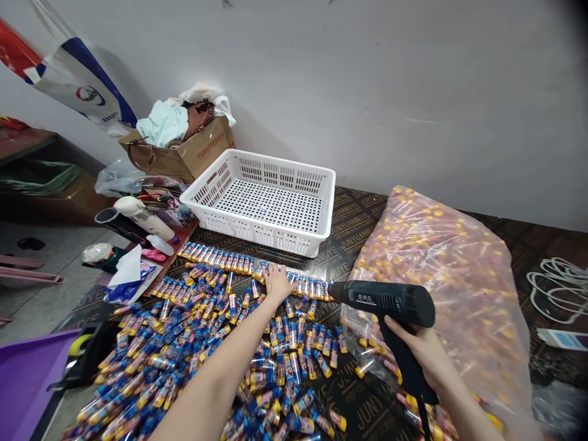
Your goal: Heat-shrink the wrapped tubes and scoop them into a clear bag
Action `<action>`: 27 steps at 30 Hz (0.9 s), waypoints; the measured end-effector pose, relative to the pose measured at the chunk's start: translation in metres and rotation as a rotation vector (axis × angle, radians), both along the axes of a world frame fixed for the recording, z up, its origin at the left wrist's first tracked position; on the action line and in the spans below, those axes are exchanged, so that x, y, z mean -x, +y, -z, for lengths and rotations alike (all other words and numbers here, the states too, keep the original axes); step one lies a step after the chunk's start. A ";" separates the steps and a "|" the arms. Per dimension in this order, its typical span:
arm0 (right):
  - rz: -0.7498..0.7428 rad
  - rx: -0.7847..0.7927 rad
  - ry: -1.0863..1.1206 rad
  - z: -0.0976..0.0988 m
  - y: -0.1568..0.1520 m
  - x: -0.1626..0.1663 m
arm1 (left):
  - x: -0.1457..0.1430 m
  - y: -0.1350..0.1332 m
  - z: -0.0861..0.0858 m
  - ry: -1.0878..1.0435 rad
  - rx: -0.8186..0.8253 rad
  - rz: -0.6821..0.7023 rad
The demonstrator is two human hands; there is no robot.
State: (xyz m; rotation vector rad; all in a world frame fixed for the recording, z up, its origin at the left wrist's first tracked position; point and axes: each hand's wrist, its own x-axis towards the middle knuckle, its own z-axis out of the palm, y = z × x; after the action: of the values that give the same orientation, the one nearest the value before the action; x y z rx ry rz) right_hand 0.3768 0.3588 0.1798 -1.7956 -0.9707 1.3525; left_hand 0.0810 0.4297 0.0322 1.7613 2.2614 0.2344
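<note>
A black heat gun [390, 301] is held level above a dark table [353, 226], its long body running side to side and its nozzle pointing left. The nozzle aims at the near end of a row of tubes [215, 257], small blue-labelled tubes lined up side by side. The right hand [422, 352] is wrapped tight round the gun's handle, below the body. The left hand [278, 282] reaches forward, palm down with fingers spread, and rests on the row just left of the nozzle. Loose tubes [184, 343] lie heaped across the table under the left arm. Behind the row sits a white slatted basket [257, 233], open side up, its perforated floor in full view. To the right, a clear plastic bag [441, 263] bulges with yellow-capped tubes. A cardboard box [193, 153] by the wall holds cloth and a brown bag.
</note>
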 end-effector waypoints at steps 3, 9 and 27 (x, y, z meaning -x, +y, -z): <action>-0.070 -0.036 0.000 0.002 0.003 0.017 | 0.002 -0.035 0.002 0.007 -0.059 0.071; -0.179 -0.123 0.062 0.013 0.017 0.050 | 0.014 -0.112 0.002 -0.084 -0.187 0.247; -0.501 -0.298 0.099 0.014 0.047 0.146 | 0.097 -0.042 -0.003 -0.322 -0.137 -0.245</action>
State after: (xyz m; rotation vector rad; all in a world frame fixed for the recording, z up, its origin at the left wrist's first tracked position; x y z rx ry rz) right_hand 0.2312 0.4054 0.1657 -1.2973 -1.5451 1.4734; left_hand -0.0163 0.3881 0.0354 1.3799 2.2578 0.6841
